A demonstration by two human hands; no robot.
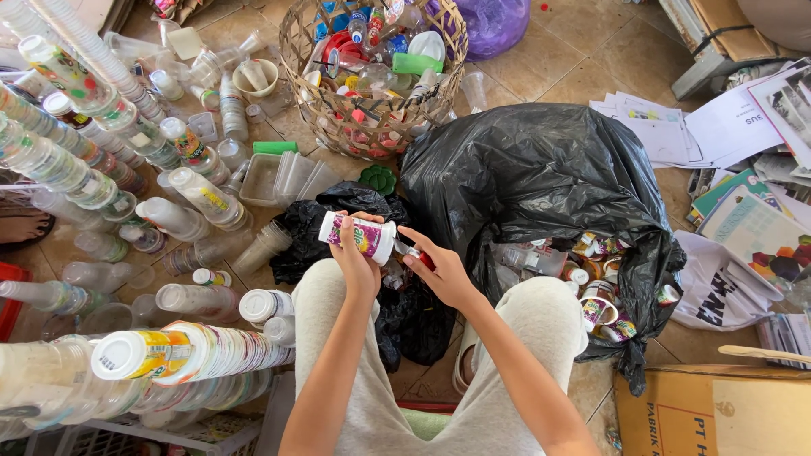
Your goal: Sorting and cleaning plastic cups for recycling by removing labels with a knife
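My left hand [359, 263] grips a small white plastic cup with a purple printed label [356, 236], held on its side above my knees. My right hand [439, 268] is at the cup's mouth end, fingers pinched on a small red-handled tool [420, 255] whose tip touches the cup's rim. Both hands are over my lap, in light grey trousers [541, 321]. Just behind the cup lies a crumpled black plastic sheet [338, 207].
A large black bag [541, 169] of similar cups gapes at the right. A woven basket [372, 127] of bottles and caps stands ahead. Long stacks of nested cups [194, 350] lie at the left. Papers [743, 203] and cardboard [718, 414] at the right. Someone's foot [21, 224] at far left.
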